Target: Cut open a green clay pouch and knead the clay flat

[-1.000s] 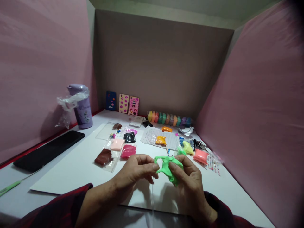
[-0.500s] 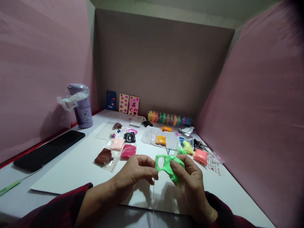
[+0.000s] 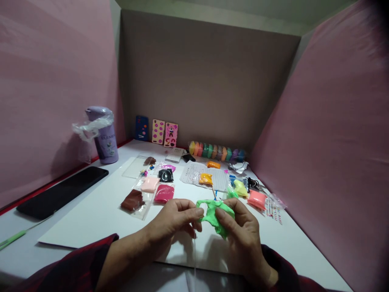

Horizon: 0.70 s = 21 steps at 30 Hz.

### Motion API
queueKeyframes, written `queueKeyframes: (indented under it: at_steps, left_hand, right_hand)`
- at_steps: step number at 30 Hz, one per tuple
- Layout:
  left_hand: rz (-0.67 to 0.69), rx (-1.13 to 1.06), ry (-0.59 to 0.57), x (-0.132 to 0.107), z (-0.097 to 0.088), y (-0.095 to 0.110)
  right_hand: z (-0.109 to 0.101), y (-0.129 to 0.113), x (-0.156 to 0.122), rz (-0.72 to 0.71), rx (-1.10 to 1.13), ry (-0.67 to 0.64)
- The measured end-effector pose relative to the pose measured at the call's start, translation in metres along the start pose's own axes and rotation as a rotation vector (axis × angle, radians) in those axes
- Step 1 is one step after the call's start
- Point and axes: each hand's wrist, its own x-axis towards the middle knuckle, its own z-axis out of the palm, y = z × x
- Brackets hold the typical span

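Bright green modelling clay (image 3: 219, 223), pulled thin and uneven with an oval gap near its left end, is held up between my two hands above the white board (image 3: 100, 219). My left hand (image 3: 173, 221) pinches its left edge between thumb and fingers. On the other side, my right hand (image 3: 243, 227) grips the thicker part, the thumb pressed onto its face. A thin pale strand or edge hangs below my left fingertips; I cannot tell what it belongs to. Fingers hide the back of the clay.
Clay packets lie around: brown (image 3: 133, 201), red (image 3: 164, 194), black (image 3: 165, 175), yellow (image 3: 240, 188), coral (image 3: 257, 199). Behind them are a paper sheet (image 3: 190, 172), a row of coloured clays (image 3: 215, 151) and decorated phone cases (image 3: 158, 132). A purple tumbler (image 3: 106, 140) and black phone (image 3: 63, 192) stand left.
The clay and both hands have shifted slightly left. My left thumb now lies further over the clay's left edge, and the gap in it looks smaller.
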Motion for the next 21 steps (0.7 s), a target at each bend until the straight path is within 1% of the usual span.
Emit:
queueKeyframes:
  at_steps: [8, 13, 16, 21]
  left_hand:
    - [0.046, 0.065, 0.021, -0.0035, 0.0034, 0.0031]
    - [0.043, 0.003, -0.001, -0.0045, 0.0032, 0.0042]
    - [0.051, -0.038, 0.008, -0.0033, 0.0019, 0.0027]
    - [0.079, 0.001, 0.040, -0.0032, 0.0024, 0.0030]
  right_hand:
    - [-0.0008, 0.0017, 0.0005, 0.009, -0.017, 0.013]
    - [-0.0005, 0.0019, 0.0005, 0.011, -0.010, 0.013]
    - [-0.0004, 0.0021, 0.0009, 0.008, -0.011, 0.012]
    - [-0.0005, 0.0022, 0.0007, 0.007, -0.022, 0.005]
